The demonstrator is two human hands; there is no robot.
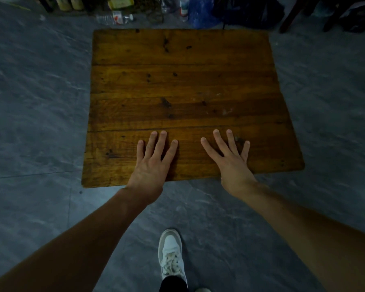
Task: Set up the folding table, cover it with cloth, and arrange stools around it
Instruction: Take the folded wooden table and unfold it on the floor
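Both hands lie flat, neither grip holding anything: the left hand (151, 160) rests palm down with fingers straight and close together, and the right hand (232, 159) rests palm down with fingers spread wide, both on the near strip of the folding table (183, 85); the wooden worktop, made of planks with dark knots and pale scuffs toward its right side, sits square in the middle of the view over a grey marbled floor (34, 106); its legs are hidden beneath the top, so whether they are unfolded cannot be told; both thumbs are tucked out of sight at the near edge; bare forearms run in from the lower corners, and a white lace-up sneaker (171, 253) stands on the floor between them, with a dark trouser cuff cut off by the bottom edge; beyond the far edge of the worktop, clutter lines the floor in dim light: a clear plastic bottle lying on its side (114, 17), an upright bottle with a white label (184, 7), a yellow-green box (120, 2), a blue bag (202, 12) and a dark heap of fabric (249, 9), most too shadowed to name with certainty; at the top right, dark wooden furniture legs (291, 15) stand well apart from the table, their upper parts cut off by the frame.
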